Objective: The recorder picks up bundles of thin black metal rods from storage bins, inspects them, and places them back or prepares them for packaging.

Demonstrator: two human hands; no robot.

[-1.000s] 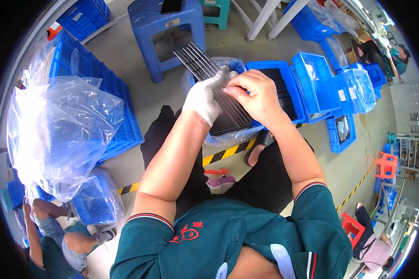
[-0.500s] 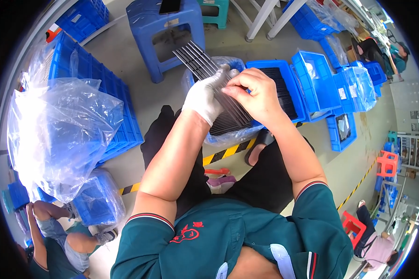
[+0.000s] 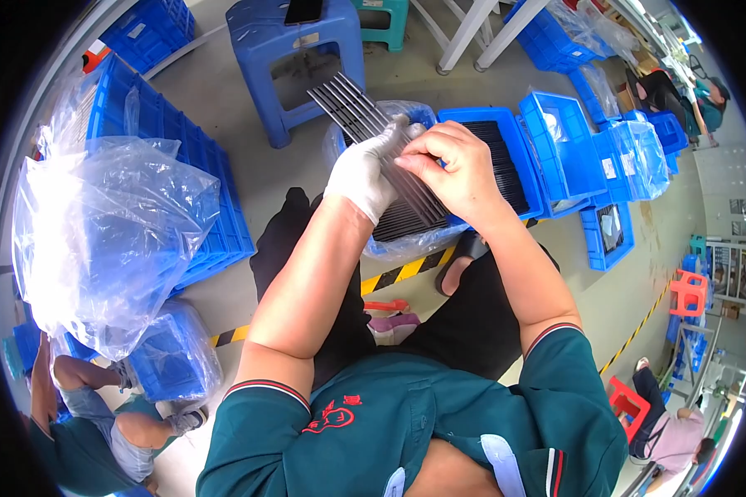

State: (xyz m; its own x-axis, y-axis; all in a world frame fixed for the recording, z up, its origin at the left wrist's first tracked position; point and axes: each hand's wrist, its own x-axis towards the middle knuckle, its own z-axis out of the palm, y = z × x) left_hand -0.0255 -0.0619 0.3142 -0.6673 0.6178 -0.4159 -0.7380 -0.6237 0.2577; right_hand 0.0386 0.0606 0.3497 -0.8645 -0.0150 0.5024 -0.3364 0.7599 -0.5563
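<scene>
My left hand [image 3: 363,176], in a white glove, is closed around a fanned row of long, thin dark strips [image 3: 346,106]. They slant from the upper left down toward the lower right, above a plastic-lined blue bin [image 3: 414,245] that holds more strips. Bare and closed, my right hand [image 3: 462,172] has its thumb and forefinger pinched together at the right side of the row. Whatever lies between those fingertips is too small to make out. Just right of the bin, a blue tray [image 3: 532,184] contains further dark strips.
A blue stool [image 3: 294,41] with a dark flat object on it stands ahead. Tall stacked blue crates [image 3: 199,166] under clear plastic [image 3: 116,224] rise at left. Other blue bins [image 3: 568,149] stand at right. A person [image 3: 99,422] sits at lower left; others are at far right.
My hands and the strips stay practically in place. At lower left, the other person has shifted their arm and body.
</scene>
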